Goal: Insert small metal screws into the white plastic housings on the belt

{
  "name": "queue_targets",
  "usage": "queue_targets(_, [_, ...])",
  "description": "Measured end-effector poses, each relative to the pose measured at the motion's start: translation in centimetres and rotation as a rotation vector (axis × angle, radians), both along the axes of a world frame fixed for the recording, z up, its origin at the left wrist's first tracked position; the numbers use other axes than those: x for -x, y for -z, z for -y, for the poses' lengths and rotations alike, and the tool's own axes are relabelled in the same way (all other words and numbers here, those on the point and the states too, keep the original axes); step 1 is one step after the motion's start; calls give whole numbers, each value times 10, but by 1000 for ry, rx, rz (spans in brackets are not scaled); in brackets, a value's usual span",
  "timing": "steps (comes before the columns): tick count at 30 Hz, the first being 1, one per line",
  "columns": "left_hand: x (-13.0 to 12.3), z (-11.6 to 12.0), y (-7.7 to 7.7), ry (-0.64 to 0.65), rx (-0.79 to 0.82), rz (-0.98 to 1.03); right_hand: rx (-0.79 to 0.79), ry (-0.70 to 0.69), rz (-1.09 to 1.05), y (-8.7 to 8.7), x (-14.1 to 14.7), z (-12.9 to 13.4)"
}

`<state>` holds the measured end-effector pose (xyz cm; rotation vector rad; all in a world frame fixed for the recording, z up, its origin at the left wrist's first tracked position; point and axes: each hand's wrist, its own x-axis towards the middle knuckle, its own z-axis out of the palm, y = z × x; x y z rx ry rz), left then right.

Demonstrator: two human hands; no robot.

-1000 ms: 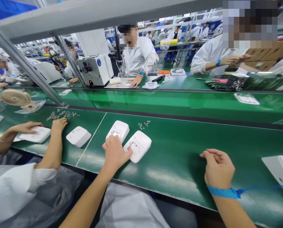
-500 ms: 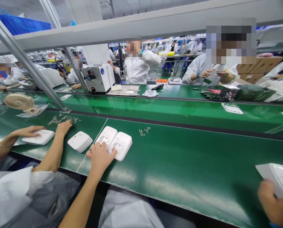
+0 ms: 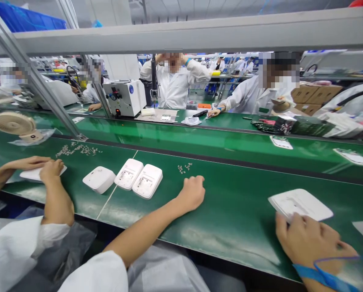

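Note:
My left hand [image 3: 192, 192] is over the green table just right of a small cluster of tiny metal pieces [image 3: 181, 168]; its fingers are curled together, and whatever is between them is hidden. My right hand [image 3: 309, 239], with a blue strap at the wrist, grips the near edge of a white square housing [image 3: 303, 204]. Two white housings with recessed centres [image 3: 128, 174] [image 3: 147, 181] lie side by side left of my left hand. A thicker white housing [image 3: 99, 179] sits beyond them to the left.
Another person's hands [image 3: 51, 169] are on a white housing [image 3: 33, 173] at the left. Near them are scattered metal pieces [image 3: 78, 149] and a beige fan [image 3: 14, 123]. A metal post [image 3: 44, 85] rises there. White parts [image 3: 281, 142] lie on the green strip behind the table.
My left hand has left the two housings and moved right, near the small metal pieces. My right hand has come inward from the right edge with its housing. The neighbour's hand moved onto their housing.

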<state>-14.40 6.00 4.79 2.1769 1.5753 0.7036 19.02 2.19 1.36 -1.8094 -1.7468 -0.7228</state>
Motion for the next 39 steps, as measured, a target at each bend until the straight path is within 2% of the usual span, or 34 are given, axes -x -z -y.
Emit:
queue_targets(2, [-13,-12,10,68,17,42,10,69,215,0,18,-9])
queue_targets(4, [-15,-17,17,111,15,88,24,50,330,-2,37,-15])
queue_targets(9, [-6,-16,25,164,-32,239,74,-139,308,-17,101,-4])
queue_targets(12, [-7,-16,25,164,-138,502,182,-273,251,-26,142,9])
queue_targets(14, [-9,-16,24,155,-122,691,264,-359,192,-31,162,12])
queue_targets(16, [-11,-15,23,149,-28,840,339,-462,93,-34,172,9])
queue_targets(19, [-14,-12,21,122,143,1070,390,-604,-186,-36,174,-1])
queue_targets(22, [-15,-11,21,105,261,1223,371,-564,-533,-40,169,-7])
queue_targets(23, [-14,-11,20,114,250,1215,387,-534,-641,-42,167,-8])
queue_targets(25, [-12,-10,20,159,133,1098,500,-527,-877,-47,164,-9])
queue_targets(28, [-6,-8,19,269,-127,800,776,-620,-1251,-57,159,-8])
queue_targets(31, [-2,-5,22,361,-237,580,957,-687,-1462,-66,152,-8])
queue_targets(34, [-1,-2,26,468,-270,445,1043,-679,-1490,-70,144,-8])
queue_targets(36, [-3,-3,28,533,-292,364,1057,-666,-1419,-72,138,-9])
queue_targets(39, [-8,-10,28,497,-309,325,915,-628,-1169,-75,128,-14])
